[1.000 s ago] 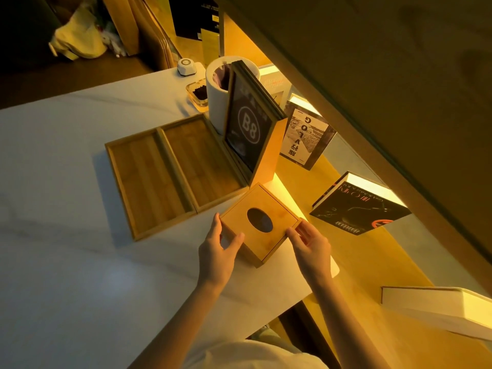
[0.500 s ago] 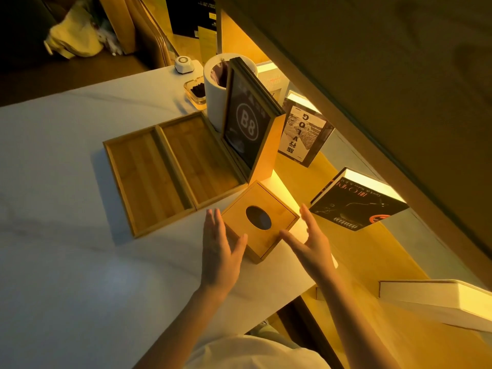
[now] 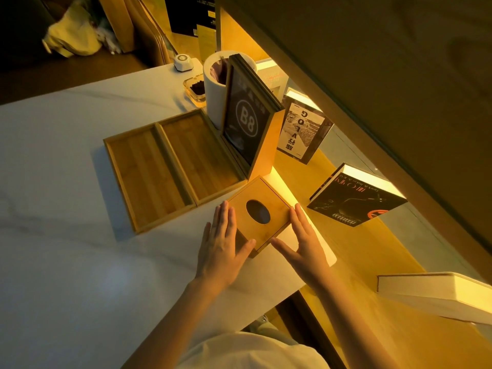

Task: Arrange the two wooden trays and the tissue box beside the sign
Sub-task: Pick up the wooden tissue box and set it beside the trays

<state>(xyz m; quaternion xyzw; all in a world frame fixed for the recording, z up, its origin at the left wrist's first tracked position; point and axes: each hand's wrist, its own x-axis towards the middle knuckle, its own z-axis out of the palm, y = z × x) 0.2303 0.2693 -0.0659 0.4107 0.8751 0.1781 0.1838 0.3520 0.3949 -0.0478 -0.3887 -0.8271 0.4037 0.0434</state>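
In the head view, we see the tissue box [image 3: 259, 215], a wooden cube with an oval opening on top, standing on the pale surface [image 3: 66, 262] near its right edge, just in front of the B8 sign [image 3: 246, 123]. Our left hand [image 3: 221, 249] lies flat with fingers extended, set against the box's left side, thumb reaching to its near corner. Our right hand [image 3: 300, 243] is likewise open and flat, fingers along the box's right side, thumb pointing toward the same near corner; neither hand is clamped around the box. The two wooden trays lie side by side and touching to the left of the sign: the left tray [image 3: 145, 177] and the right tray [image 3: 199, 153], whose far right edge meets the sign's base. A white cylinder [image 3: 213, 102] stands behind the sign. Two books [image 3: 356, 198] rest on the yellow shelf to the right.
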